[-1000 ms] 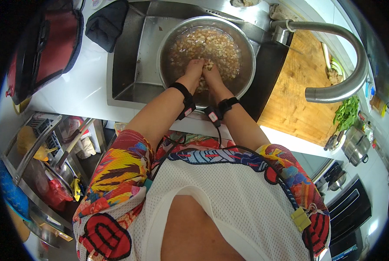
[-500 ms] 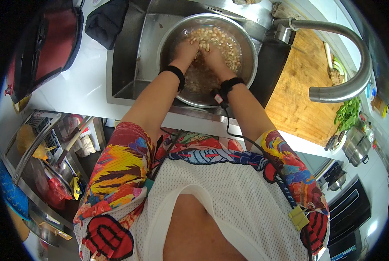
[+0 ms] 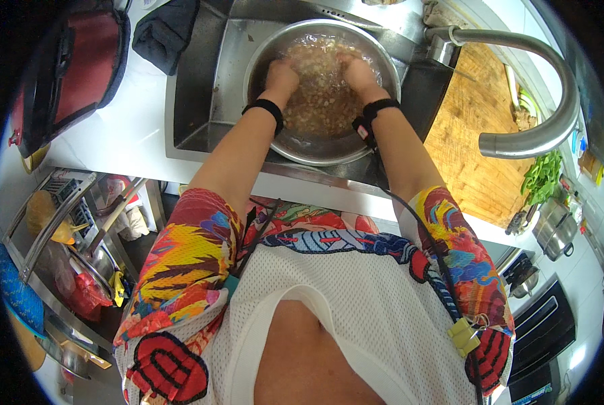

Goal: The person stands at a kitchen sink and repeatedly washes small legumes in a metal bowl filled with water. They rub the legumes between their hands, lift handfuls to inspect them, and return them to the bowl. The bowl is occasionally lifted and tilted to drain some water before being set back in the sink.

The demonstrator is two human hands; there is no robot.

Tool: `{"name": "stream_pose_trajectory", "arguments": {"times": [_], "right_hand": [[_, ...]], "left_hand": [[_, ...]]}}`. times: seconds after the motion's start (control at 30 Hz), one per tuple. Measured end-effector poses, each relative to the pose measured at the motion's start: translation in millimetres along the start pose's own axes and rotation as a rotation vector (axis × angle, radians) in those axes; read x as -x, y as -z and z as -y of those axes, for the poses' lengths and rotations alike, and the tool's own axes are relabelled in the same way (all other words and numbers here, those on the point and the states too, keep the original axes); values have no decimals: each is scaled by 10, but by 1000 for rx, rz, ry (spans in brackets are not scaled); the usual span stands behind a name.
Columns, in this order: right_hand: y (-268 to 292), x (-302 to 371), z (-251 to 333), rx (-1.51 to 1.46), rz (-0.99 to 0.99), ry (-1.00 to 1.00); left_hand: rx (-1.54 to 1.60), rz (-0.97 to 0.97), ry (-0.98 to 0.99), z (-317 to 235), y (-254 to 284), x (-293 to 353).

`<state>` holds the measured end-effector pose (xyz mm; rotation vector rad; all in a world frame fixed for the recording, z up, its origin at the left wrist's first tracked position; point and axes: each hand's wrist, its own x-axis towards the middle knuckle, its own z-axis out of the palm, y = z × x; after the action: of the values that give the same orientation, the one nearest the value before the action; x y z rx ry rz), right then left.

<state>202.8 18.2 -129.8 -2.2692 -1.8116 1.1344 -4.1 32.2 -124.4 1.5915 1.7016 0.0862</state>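
Note:
A wide stainless steel bowl point(image 3: 253, 73) of cloudy water stands in the sink point(image 3: 229, 74). Many small tan and whitish kernels point(image 3: 325, 84), which look like peanuts, swirl in the water, blurred by motion. My left hand point(image 3: 283, 77) is dipped in at the bowl's left side, and my right hand point(image 3: 360, 73) at its right side, with the kernels between them. Water and blur hide the fingers of both hands, so whether they hold anything does not show. Each wrist wears a black band.
The curved faucet point(image 3: 525, 145) arches over a wooden cutting board point(image 3: 467, 135) right of the sink. Leafy greens point(image 3: 541, 177) lie at the board's far right. A black cloth point(image 3: 166, 35) and a red appliance point(image 3: 89, 64) are on the left counter. A cable runs from my right wrist.
My hands have parted from close together near the bowl's middle to its opposite sides. The kernels, heaped at the hands before, are now spread and stirred up in the water.

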Motion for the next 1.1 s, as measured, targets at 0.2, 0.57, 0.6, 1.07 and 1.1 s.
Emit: {"name": "stream_pose_trajectory", "arguments": {"times": [0.2,0.57,0.6,1.07,1.1], "right_hand": [[-334,453,-190,42,10,-85],[-698,938,298,-1135,215,-467],[-627,1001,363,-1206,225,-524],[-380,630,590,-968,-40,-391],[-324,608,587,-934,-80,-412]], "left_hand": [[-218,443,241,301,-562,39],[812,445,698,-434,-226,634],[863,438,727,-426,-217,642],[522,68,321,-263,-278,278],[526,44,292,-296,-257,259]]}}
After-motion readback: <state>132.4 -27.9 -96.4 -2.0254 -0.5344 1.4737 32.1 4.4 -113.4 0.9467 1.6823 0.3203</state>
